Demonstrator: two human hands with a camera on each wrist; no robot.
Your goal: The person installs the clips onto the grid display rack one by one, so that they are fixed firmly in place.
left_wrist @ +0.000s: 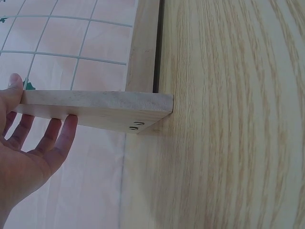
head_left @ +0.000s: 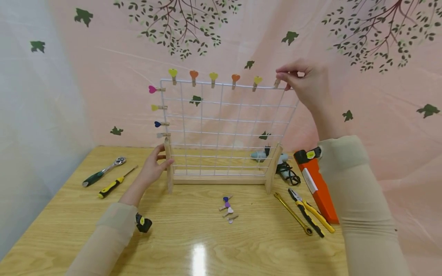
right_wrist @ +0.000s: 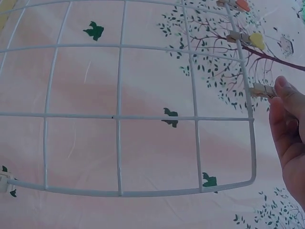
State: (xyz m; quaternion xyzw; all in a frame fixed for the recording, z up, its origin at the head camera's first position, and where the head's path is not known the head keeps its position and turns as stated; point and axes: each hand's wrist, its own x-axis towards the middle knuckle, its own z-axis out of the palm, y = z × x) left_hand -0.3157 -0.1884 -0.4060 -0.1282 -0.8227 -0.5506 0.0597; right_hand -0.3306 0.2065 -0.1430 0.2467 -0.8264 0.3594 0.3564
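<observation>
A white wire grid stands upright in a wooden stand. My left hand holds the stand's left post, thumb on one side and fingers on the other, as the left wrist view also shows. At the grid's top right, my right hand pinches a small wooden clothespin between thumb and fingertips. Its jaws meet the top wire; any heart on it is hidden by the fingers. Several heart clothespins, such as a yellow one and an orange one, sit along the top and left wires.
Several loose heart clothespins lie before the stand. On the left are a ratchet and a screwdriver. To the right lie a wrench, pliers, an orange tool and a glue gun behind the post.
</observation>
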